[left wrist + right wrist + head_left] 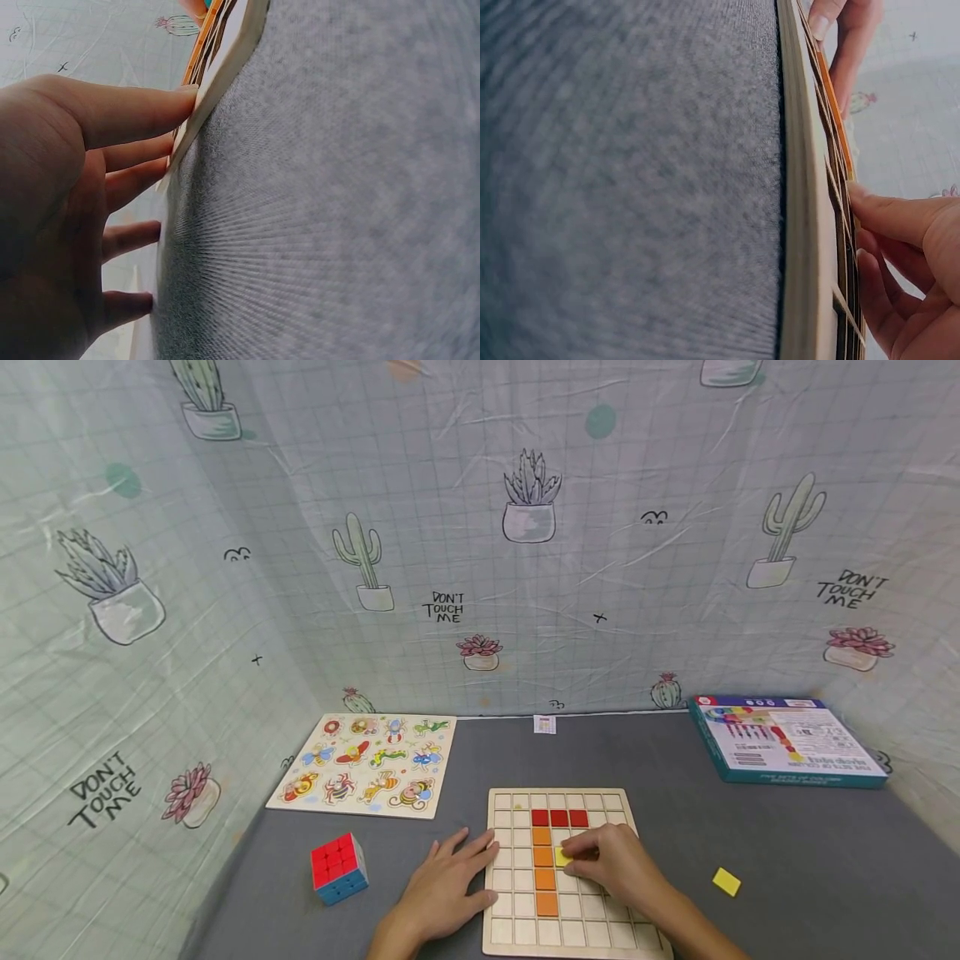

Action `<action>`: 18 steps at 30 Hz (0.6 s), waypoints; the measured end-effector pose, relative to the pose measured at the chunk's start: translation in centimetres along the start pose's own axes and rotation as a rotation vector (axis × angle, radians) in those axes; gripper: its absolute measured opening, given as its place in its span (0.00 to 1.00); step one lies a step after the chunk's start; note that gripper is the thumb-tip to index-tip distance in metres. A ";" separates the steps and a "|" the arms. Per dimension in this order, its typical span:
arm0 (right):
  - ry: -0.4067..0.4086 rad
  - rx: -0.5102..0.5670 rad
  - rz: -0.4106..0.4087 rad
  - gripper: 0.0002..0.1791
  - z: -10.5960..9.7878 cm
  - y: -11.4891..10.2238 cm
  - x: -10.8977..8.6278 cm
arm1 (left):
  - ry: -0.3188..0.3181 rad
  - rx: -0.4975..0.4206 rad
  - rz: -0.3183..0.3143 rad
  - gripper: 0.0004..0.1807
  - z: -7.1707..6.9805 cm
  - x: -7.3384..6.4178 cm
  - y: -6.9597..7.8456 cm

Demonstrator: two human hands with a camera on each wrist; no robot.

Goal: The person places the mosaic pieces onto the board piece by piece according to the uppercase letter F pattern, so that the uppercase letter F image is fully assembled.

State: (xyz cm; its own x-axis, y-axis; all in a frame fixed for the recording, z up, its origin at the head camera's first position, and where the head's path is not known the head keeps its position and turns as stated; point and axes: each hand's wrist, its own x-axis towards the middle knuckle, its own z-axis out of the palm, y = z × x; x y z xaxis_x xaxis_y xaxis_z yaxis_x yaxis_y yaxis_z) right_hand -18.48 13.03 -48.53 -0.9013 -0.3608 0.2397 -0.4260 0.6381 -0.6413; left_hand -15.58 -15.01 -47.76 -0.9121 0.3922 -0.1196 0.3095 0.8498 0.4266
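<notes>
A wooden grid board [577, 949] lies on the grey cloth. Along its left edge rest the spread, fairly straight fingers of my left hand [442, 889]; in the left wrist view the thumb [142, 114] touches the board's side. My right hand [626, 864] pinches a yellow square tile [560, 857] between thumb and index finger, at a cell just right of the orange column. Several orange tiles [544, 879] form that column, below a row of three red tiles [558, 818]. The fingertips partly cover the yellow tile.
Another yellow tile [726, 882] lies on the cloth to the right. A red and blue puzzle cube [339, 868] stands at left, with an insect picture board [367, 765] behind it. A flat game box [787, 743] lies back right, and a small card [545, 724] near the wall.
</notes>
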 end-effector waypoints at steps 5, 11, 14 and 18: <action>-0.059 0.038 0.002 0.10 -0.4 0.3 0.0 | -0.004 -0.008 -0.008 0.35 0.0 0.0 0.1; -0.193 0.154 0.040 0.17 -1.6 0.7 -0.1 | -0.011 0.002 -0.013 0.35 0.1 0.1 0.0; -0.219 0.203 0.064 0.19 -2.4 0.8 -0.5 | -0.010 0.005 -0.013 0.35 0.1 0.1 0.0; -0.175 0.158 0.029 0.19 -3.9 1.2 -1.3 | -0.006 0.005 -0.013 0.35 0.1 0.1 -0.1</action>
State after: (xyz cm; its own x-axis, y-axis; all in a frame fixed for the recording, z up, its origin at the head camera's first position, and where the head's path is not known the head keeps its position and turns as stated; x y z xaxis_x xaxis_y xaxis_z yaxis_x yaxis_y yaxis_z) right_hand -18.15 16.91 -46.74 -0.8795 -0.4656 0.0985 -0.3706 0.5401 -0.7556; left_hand -15.70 -14.99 -47.92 -0.9142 0.3835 -0.1308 0.2993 0.8567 0.4202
